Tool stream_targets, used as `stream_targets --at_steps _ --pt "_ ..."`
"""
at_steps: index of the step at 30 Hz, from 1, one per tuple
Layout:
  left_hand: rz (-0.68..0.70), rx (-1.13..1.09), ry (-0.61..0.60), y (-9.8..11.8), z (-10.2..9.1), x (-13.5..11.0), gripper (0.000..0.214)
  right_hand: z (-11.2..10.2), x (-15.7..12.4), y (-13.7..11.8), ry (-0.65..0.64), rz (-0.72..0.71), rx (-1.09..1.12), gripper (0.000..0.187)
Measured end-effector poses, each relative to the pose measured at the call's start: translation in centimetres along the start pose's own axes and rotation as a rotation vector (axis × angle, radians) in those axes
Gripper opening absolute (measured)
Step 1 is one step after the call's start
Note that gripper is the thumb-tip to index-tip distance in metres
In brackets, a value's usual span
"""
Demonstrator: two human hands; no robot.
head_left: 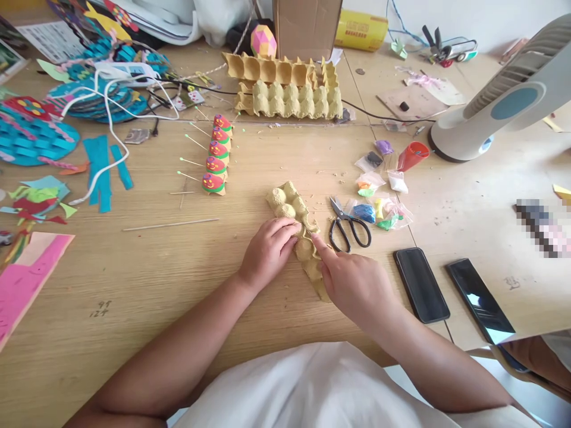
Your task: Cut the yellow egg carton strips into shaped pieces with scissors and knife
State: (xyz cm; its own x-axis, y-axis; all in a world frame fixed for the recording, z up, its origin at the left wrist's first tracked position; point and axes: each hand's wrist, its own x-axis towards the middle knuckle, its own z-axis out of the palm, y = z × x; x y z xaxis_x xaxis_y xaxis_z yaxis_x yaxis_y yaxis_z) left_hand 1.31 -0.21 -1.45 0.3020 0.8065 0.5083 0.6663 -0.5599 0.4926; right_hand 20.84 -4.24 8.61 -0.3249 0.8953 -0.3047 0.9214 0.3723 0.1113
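A strip of yellowish egg carton (288,209) lies slantwise on the table in front of me, its cups bulging upward. My left hand (273,246) is closed on the carton's left side near its middle, the fingertips pressed together over a cup. On the opposite edge, my right hand (357,285) has its index finger stretched onto the carton; the other fingers curl at the side, partly hidden, and seem to grip it. Black-handled scissors (348,226) rest just beyond my right hand with their blades slightly apart.
A painted egg-carton caterpillar (217,156) stands at the left, near a thin stick (171,224). More egg cartons (297,100) lie at the back. Clay packets (364,211), a red cup (413,156), two phones (422,285) and a fan (486,107) occupy the right.
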Motion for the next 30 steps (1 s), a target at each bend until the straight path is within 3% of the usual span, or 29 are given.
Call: stream_targets --at_steps 7,30 --pt "0.013 -0.004 0.007 0.1 0.1 0.0 0.019 -0.2 -0.4 0.1 -0.063 0.003 -0.015 0.060" --pt "-0.007 -0.003 0.043 0.2 0.4 0.0 0.016 0.3 -0.5 -1.2 -0.063 0.024 -0.037 0.060"
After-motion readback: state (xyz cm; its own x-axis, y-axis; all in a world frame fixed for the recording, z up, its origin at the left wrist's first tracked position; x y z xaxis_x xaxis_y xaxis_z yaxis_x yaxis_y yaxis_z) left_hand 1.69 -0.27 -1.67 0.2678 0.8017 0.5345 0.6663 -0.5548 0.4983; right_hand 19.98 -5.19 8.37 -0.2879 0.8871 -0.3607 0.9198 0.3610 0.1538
